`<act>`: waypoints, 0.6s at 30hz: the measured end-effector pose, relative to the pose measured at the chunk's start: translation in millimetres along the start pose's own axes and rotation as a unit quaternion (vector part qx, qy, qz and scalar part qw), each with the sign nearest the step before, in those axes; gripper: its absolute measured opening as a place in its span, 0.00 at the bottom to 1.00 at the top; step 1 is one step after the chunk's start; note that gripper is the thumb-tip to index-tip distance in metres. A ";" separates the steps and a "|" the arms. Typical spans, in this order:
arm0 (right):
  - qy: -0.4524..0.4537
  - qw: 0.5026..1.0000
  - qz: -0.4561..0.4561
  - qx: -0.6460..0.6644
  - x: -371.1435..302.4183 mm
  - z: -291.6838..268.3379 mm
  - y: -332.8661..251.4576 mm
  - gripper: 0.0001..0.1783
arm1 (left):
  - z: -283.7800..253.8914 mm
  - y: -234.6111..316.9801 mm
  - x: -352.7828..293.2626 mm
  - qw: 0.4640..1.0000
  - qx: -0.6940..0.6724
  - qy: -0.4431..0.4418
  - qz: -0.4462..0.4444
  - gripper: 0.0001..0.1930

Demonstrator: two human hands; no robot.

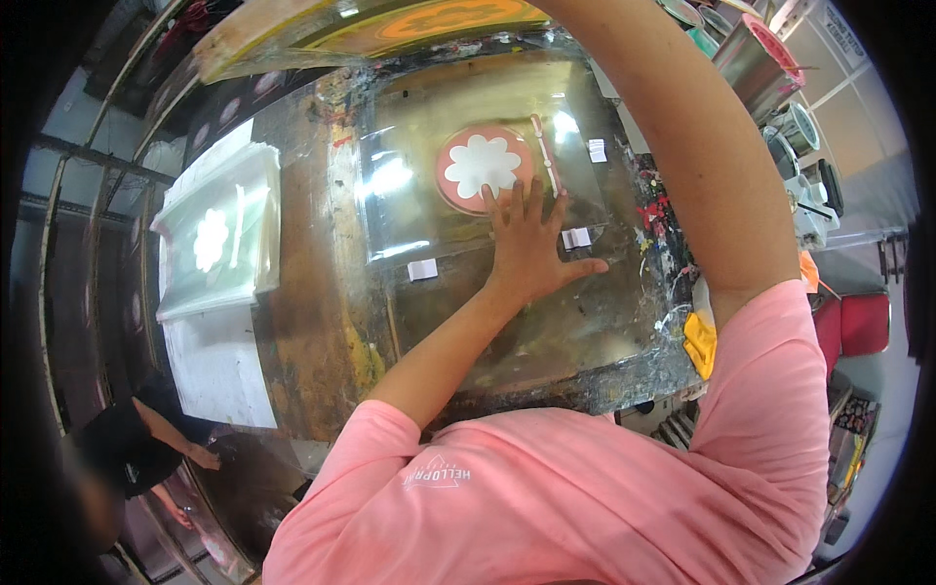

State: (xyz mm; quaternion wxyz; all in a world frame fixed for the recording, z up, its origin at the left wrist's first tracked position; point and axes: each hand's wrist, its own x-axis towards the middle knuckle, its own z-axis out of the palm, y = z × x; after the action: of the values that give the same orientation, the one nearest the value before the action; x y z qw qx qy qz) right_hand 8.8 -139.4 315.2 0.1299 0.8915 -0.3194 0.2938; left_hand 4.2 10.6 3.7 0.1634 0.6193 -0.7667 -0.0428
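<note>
My left hand [531, 239] lies palm down with fingers spread on a clear plastic sheet [409, 214]. The sheet bears a printed reddish-pink disc [451, 187] with a white flower shape [483, 164] in it, and a narrow pink-and-white strip [542, 146] beside it. My fingertips touch the lower part of the print. My right arm [682, 127] reaches up past the top edge of the picture, so its hand is out of sight. At the top, a screen-printing frame [322, 39] with an orange pattern stands tilted up over the table's far side.
Small white tabs [422, 269] sit around the sheet on the paint-stained table [312, 322]. A stack of clear printed sheets [180, 258] lies on white paper at left. Paint cans [765, 63] and a yellow cloth [699, 343] are at right. Another person [122, 448] is at lower left, beside metal racks [73, 151].
</note>
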 end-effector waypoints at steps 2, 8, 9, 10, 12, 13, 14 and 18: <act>-0.024 1.000 0.020 0.003 2.1 -8.2 -8.8 0.44 | 5.1 0.0 -3.0 1.000 0.010 0.022 0.007 0.66; -0.006 1.000 0.020 -0.009 9.3 -5.1 3.5 0.43 | 4.0 1.5 -2.2 0.999 -0.015 0.045 0.018 0.64; 0.002 1.000 0.022 -0.009 11.2 -3.3 3.6 0.43 | 1.8 1.1 -2.3 0.999 -0.017 0.037 0.018 0.63; 0.010 1.000 0.026 -0.010 12.4 -1.1 4.1 0.43 | 2.2 0.8 -2.4 0.999 -0.024 0.037 0.021 0.63; 0.018 1.000 0.019 -0.011 13.1 1.0 3.9 0.44 | 2.7 1.1 -2.4 0.998 -0.039 0.039 0.027 0.63; 0.020 1.000 0.013 -0.014 13.4 1.4 3.3 0.44 | 2.9 0.8 -2.4 0.998 -0.039 0.045 0.031 0.63; 0.017 1.000 0.005 -0.021 13.0 0.7 3.0 0.44 | 3.3 -0.4 -2.6 0.997 -0.039 0.050 0.035 0.63; -0.024 1.000 0.005 0.002 4.7 -13.0 -1.0 0.43 | 5.9 -2.1 -2.0 0.997 -0.042 0.051 0.047 0.63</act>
State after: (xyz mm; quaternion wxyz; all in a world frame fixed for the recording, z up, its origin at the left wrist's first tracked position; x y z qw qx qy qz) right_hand 6.6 -135.5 328.4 0.1186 0.8971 -0.3264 0.2733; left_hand 4.8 11.2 -2.8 0.2297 0.5767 -0.7832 -0.0352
